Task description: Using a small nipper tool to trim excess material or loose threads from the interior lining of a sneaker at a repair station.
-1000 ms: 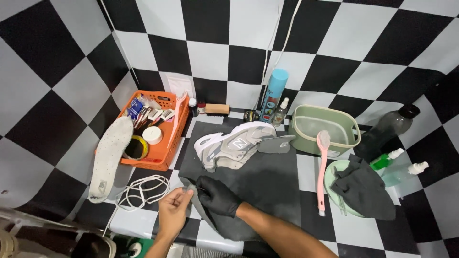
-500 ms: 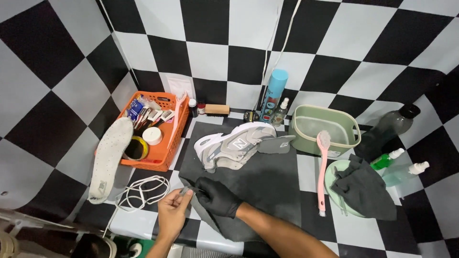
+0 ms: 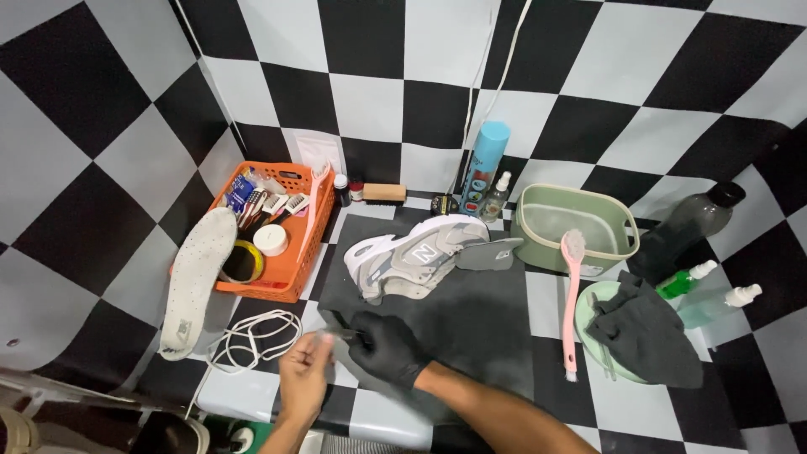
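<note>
Checkered tile floor, dark mat | left hand bare, right hand gloved, both pinching a small thin clear thing at mat's near-left edge | looks light, flimsy; grip its ends

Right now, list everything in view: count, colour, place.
sneaker: one, grey and white, on its side on the mat
mat: one, dark grey, centre of the floor
insole: one, white, left of the basket
basket: one, orange, left, holding small brushes and tins
shoelaces: white, coiled left of the mat
wooden brush: one, by the wall
spray can: one, blue, by the wall
tub: one, pale green, right of the sneaker
long brush: one, pink, right of the mat
cloth: one, dark, over a green bowl
left hand: bare, at the mat's edge
right hand: black glove, on the mat
</note>
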